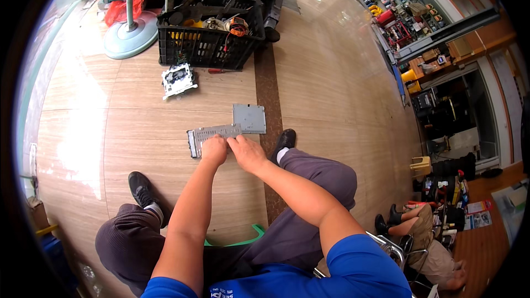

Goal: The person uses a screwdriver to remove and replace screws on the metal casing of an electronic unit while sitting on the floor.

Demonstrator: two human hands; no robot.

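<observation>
Both hands are on a flat, silver metal casing [206, 133] with rows of slots, held low over the tiled floor between my feet. My left hand [214, 149] is closed at its near edge, and the fingertips are partly hidden. Close beside it, my right hand [247, 153] has its fingers bent and pressed on the casing's right end. A dark edge with a pale strip shows on the casing's left side. Just beyond the right end lies a square grey metal plate [250, 117] on the floor. Farther off rests a white and black mechanism [178, 81].
A black plastic crate [210, 49] full of tools and cables stands ahead, with a red-handled screwdriver [221, 70] at its foot. Left of it is a round-based stand [131, 36] near a red bag [126, 8]. Another person's legs [411, 223] show at right.
</observation>
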